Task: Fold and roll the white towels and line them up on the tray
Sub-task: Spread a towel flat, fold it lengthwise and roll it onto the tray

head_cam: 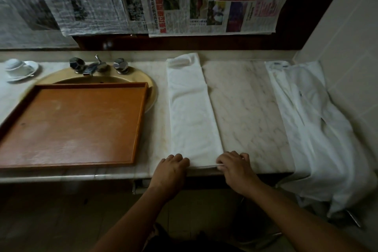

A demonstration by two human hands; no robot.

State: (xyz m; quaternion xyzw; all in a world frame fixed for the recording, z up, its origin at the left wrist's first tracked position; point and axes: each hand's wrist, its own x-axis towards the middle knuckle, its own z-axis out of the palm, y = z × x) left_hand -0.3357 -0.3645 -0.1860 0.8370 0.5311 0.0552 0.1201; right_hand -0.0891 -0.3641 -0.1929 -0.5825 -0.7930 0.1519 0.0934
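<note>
We see a white towel [192, 108] folded into a long narrow strip, lying flat on the marble counter [245, 104] just to the right of the wooden tray [77, 120], its far end reaching toward the back of the counter and its near end at the front edge. The left hand [173, 164] has its curled fingers on the near left corner of the strip, and the right hand [233, 162] pinches the near right corner, where a thin edge of cloth shows under its fingers. Both hands grasp the towel's near end.

Well to the right of the tray, beyond a bare stretch of marble, we find a loose heap of white towels [313, 129] draped over the counter's front edge against the tiled wall. The tray rests partly over the sink [143, 82]. Behind the tray stands the tap [96, 66], and to its far left an upturned cup on a saucer [18, 68]. Above the tray, sheets of newspaper [184, 0] hang behind the counter.
</note>
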